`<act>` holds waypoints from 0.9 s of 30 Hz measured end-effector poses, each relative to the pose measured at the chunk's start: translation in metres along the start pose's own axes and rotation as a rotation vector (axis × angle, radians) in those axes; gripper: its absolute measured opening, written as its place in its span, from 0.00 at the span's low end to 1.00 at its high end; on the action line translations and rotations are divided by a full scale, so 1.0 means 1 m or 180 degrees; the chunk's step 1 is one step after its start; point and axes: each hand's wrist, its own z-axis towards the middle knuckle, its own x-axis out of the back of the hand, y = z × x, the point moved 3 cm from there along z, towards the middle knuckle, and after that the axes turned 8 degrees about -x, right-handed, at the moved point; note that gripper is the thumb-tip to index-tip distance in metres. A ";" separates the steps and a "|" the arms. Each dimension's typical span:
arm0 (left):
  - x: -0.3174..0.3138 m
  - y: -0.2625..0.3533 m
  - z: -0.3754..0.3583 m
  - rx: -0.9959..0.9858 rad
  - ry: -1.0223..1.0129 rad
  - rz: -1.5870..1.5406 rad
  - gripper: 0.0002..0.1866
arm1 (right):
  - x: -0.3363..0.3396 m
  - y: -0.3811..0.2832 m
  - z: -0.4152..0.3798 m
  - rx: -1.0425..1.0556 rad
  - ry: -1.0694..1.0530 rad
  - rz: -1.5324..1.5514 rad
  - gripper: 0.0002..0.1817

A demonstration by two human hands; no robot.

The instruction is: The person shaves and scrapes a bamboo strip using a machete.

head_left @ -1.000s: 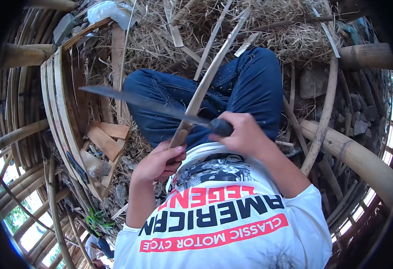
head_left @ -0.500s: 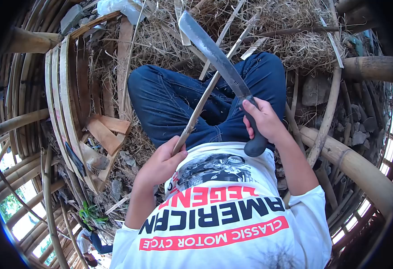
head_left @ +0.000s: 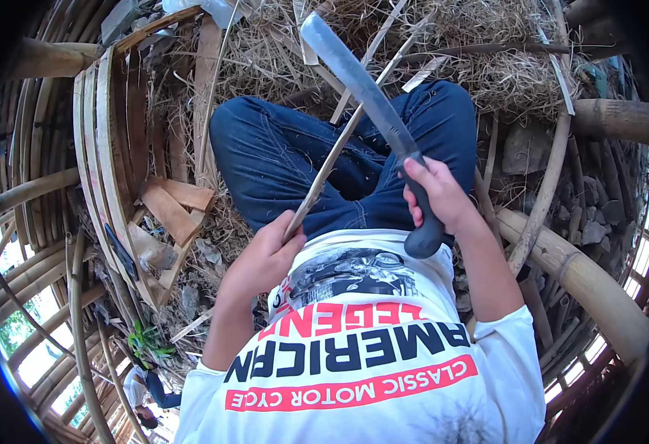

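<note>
Swung forward since a second ago, one machete (head_left: 369,96) is partly hiding one wooden strip (head_left: 326,169); one closed left hand (head_left: 263,257) is gripping its near end, one closed right hand (head_left: 440,196) is clasping the handle (head_left: 425,235), one thick bamboo pole (head_left: 580,271) lying rightward.

Passable gap over the jeans (head_left: 265,159) between left hand (head_left: 261,255) and right hand (head_left: 439,196), but the bamboo strip (head_left: 326,167) cuts diagonally through it. Machete blade (head_left: 365,90) blocks the far side, crossing over the strip in view; can't tell if they touch. Left flank: long slats (head_left: 107,140) and wood offcuts (head_left: 170,212) obstruct beyond the knee. Right flank: curved pole (head_left: 549,189) and thick bamboo pole (head_left: 583,270) bar sideways reach.
</note>
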 end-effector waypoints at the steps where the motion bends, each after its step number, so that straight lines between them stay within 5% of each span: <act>1: 0.003 -0.005 -0.002 -0.0013 -0.0022 0.0070 0.05 | 0.002 0.002 -0.002 -0.0056 -0.0003 0.0022 0.18; 14: -0.002 -0.003 0.001 -0.0037 0.0100 0.0094 0.07 | 0.004 0.010 0.003 -0.0160 -0.0351 0.0490 0.17; 17: 0.000 0.001 0.002 0.0094 0.0057 -0.0026 0.09 | -0.013 0.015 0.001 0.0862 0.0418 0.0364 0.07; 20: 0.001 0.001 0.003 0.0016 0.0045 -0.0012 0.10 | -0.012 0.033 0.000 0.1713 0.1194 -0.0691 0.18; 27: -0.004 0.008 0.003 0.0125 0.0009 0.0314 0.13 | -0.034 0.026 -0.014 0.2580 0.1154 -0.2320 0.24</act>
